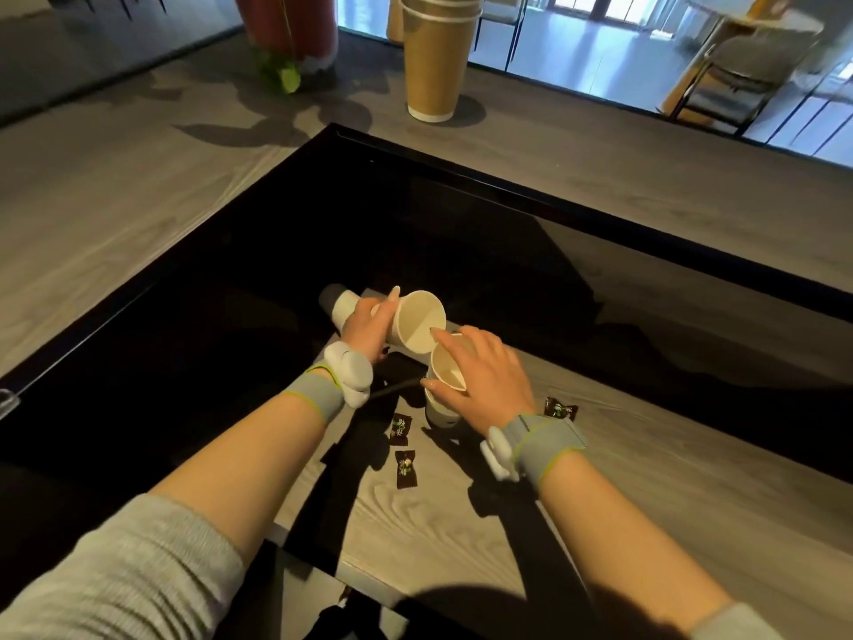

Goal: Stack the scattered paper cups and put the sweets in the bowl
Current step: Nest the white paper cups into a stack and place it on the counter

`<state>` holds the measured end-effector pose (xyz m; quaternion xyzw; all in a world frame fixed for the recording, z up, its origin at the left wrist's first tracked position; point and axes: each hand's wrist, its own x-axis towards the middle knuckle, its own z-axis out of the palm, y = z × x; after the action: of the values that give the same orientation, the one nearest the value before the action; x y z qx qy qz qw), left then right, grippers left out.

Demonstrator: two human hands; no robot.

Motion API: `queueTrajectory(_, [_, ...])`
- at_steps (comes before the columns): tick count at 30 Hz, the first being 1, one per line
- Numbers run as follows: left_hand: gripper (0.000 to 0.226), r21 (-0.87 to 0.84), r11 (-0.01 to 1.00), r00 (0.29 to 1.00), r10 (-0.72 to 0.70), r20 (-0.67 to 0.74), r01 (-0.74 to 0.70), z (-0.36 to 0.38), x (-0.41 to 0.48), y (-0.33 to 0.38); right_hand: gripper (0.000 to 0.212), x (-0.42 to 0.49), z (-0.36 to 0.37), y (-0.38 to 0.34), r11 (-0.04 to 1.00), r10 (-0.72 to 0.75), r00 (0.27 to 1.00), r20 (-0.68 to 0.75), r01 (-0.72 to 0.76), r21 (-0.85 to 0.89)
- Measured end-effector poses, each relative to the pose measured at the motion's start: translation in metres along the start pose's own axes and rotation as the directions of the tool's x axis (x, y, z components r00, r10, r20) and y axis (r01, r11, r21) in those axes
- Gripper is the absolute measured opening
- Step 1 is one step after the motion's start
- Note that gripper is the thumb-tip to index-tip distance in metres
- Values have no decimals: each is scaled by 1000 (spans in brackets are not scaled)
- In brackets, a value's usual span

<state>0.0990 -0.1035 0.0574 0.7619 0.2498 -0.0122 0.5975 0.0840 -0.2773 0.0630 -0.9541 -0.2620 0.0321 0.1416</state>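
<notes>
**White paper cups in both hands, sweets on the lower tabletop**

White paper is what both hands are closed on. The left hand (369, 327) grips a tilted cup (417, 321) around its side, with its mouth turned toward the camera and to the right; behind that hand another white cup (345, 307) lies on its side, and whether the two are nested is hard to tell. The right hand (484, 378) is draped over the top of an upright cup (448, 368), fingertips on the rim, and this cup sits in a short stack of cups (441, 415) standing on the grey wood-grain tabletop (646, 501). The rim of the tilted cup nearly touches the rim of the upright one, just at the right index finger.

Three dark-wrapped sweets lie loose on the tabletop near the hands: one sweet (399, 428) just left of the stack's base, a second sweet (405, 469) nearer the camera, and a third sweet (560, 410) to the right of the right wrist. Neither hand touches them.

Both wrists carry grey bands with white devices.

On the higher wooden surface beyond the dark recess stands a tall stack of brown paper cups (436, 57), well apart from the hands. No bowl can be made out.
</notes>
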Motion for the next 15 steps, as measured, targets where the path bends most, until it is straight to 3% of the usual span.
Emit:
queueTrajectory(3, [58,-100,995,998,24,63,-18,3,-5,3,64,-1,0,-2,1000,-7,1000,-5,7,27])
queueTrajectory(7, [52,-53,998,989,41,142,-34,3,-5,1,65,0,-1,-1,1000,4,1000,21,-4,22])
queueTrajectory(12, [51,-149,989,998,2,-69,-12,0,-1,-2,73,-3,-3,0,999,10,999,43,-11,32])
queueTrajectory(15, [57,-327,944,993,-68,-99,32,-5,-6,4,69,-2,-6,-1,982,42,999,28,-46,183])
